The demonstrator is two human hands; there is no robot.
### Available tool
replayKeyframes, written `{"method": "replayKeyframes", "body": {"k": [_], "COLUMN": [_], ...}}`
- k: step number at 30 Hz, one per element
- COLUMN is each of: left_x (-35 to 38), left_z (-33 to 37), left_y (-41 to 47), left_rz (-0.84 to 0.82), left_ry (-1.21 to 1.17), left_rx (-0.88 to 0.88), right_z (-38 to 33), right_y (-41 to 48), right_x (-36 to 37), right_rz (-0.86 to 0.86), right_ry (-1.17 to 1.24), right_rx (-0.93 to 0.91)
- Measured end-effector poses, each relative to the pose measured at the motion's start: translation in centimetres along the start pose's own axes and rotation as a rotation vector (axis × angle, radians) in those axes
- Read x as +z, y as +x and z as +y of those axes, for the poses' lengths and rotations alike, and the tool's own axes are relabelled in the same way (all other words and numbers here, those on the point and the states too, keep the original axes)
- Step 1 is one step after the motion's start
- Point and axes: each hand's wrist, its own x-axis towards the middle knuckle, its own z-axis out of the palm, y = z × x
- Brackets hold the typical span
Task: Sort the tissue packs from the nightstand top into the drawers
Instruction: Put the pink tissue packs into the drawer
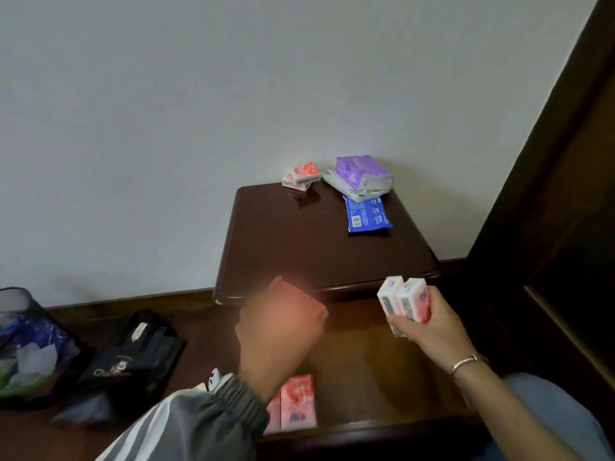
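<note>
Nightstand top (299,254): 2 small packs (301,176) stacked at the back edge; large packs (361,174) piled at the back right corner, 1 flat pack (366,214) before them. Open drawer (382,354) below the front edge: drawer packs (297,402) in its front left corner; hand-held packs (404,299) above it.

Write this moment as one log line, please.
left hand: blurred above drawer, grip unclear | right hand: grips small pink-white packs | drawer: open, pink packs inside | nightstand top: purple pack, blue pack, pink stack

Free across the front of the dark wooden nightstand top (316,257). Blocked behind by small pink tissue packs (301,176) and stacked purple-blue soft packs (362,183).
</note>
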Motion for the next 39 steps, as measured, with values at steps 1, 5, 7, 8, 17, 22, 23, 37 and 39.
{"method": "replayKeyframes", "body": {"k": [1, 5, 7, 8, 17, 22, 23, 37, 39], "left_x": [0.6, 4.3, 6.4, 7.5, 10.6, 8.5, 8.4, 8.8, 8.6], "left_z": [0.9, 4.2, 5.5, 5.8, 5.2, 4.2, 3.9, 3.5, 3.1], "left_y": [-1.2, -3.9, -4.6, -4.8, -5.0, -2.0, -1.8, -0.7, -0.4], "left_rz": [-0.073, -0.247, -0.253, -0.268, -0.632, -0.763, -0.769, -0.994, -1.001], "left_ry": [0.041, 0.228, 0.317, 0.372, 0.633, 0.508, 0.512, 0.039, 0.096], "left_rx": [0.004, -0.029, -0.06, -0.07, -0.07, 0.069, 0.1, 0.001, 0.045], "right_z": [0.6, 3.0, 4.0, 4.5, 5.6, 5.7, 5.7, 5.9, 5.9], "right_y": [-0.3, -0.7, -0.6, -0.5, -0.4, 0.3, 0.5, 0.9, 0.9], "right_x": [-0.2, 0.1, 0.0, -0.2, -0.4, -0.1, 0.0, 0.5, 0.7], "right_rz": [0.023, 0.096, 0.126, 0.138, 0.084, 0.091, 0.098, 0.1, 0.097], "right_ry": [0.016, 0.081, 0.13, 0.152, 0.123, 0.13, 0.13, 0.073, 0.059], "right_rx": [0.012, 0.067, 0.097, 0.109, 0.063, 0.094, 0.101, 0.104, 0.102]}}
